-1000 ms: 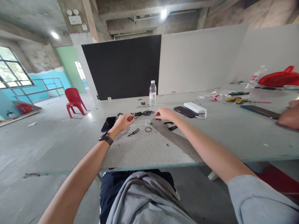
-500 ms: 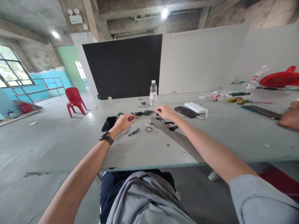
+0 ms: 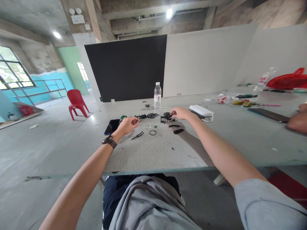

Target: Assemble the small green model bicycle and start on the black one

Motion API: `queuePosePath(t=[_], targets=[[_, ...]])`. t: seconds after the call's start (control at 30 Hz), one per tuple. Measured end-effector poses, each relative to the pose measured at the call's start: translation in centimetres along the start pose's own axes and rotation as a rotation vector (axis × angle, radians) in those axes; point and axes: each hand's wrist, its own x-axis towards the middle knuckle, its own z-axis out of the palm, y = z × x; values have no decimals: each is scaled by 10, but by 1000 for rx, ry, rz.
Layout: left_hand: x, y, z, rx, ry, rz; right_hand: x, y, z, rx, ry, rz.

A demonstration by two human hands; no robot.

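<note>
The left hand (image 3: pixel 129 124) has its thumb and fingertips drawn narrow, close together; a small shiny bit shows at their ends, but I cannot tell whether it is gripped. The right hand (image 3: pixel 181 113) bends down with its fingers slightly curled, the tips at the edge of some black parts; whether they pinch anything I cannot tell.

Right by the right fingertips lie a round black wheel (image 3: pixel 167 114) and, on its near side, a spindly black frame (image 3: pixel 165 119). Just past the left fingertips is a cluster of green and black pieces (image 3: pixel 143 116), and a second black wheel (image 3: pixel 151 115) lies between the hands, a little beyond the left one.

Nearer the wearer than the hands, a small green bit (image 3: pixel 155 126) and a thin black ring (image 3: pixel 153 132) lie in the gap between them. Dark strips (image 3: pixel 137 135) are on the near side of the left hand, and a flat black piece (image 3: pixel 178 131) is on the near side of the right.

To the left of the left hand is a phone (image 3: pixel 112 127); right of the right hand, a white case (image 3: pixel 201 111). Beyond both hands a clear bottle (image 3: pixel 157 97) stands upright on the bench (image 3: pixel 144 156). Far to the right of the right hand, another person's hand (image 3: pixel 297 121) is beside a second phone (image 3: pixel 268 115).
</note>
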Motion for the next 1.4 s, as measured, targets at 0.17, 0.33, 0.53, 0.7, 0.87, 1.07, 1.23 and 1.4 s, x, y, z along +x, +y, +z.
queuePosePath(t=[0.17, 0.33, 0.53, 0.7, 0.87, 1.07, 1.23, 1.4], targets=[[0, 0, 0, -3, 0, 6, 3, 12, -1, 47, -52, -1], [0, -1, 1, -10, -6, 11, -2, 6, -2, 110, -104, -15], [-1, 2, -2, 5, -32, 13, -8, -23, -5, 194, -71, -103], [0, 2, -1, 14, -31, 14, -7, -22, -13, 144, -48, -92], [0, -1, 0, 16, -25, 32, -9, -8, -14, 144, -219, -63], [0, -4, 0, 21, -38, 43, -9, -11, -9, 129, -195, -69], [0, -3, 0, 26, -34, 46, -10, -18, -12, 60, -146, -31], [0, 0, -1, 23, -34, 29, -14, -44, -13, 129, 20, -121]])
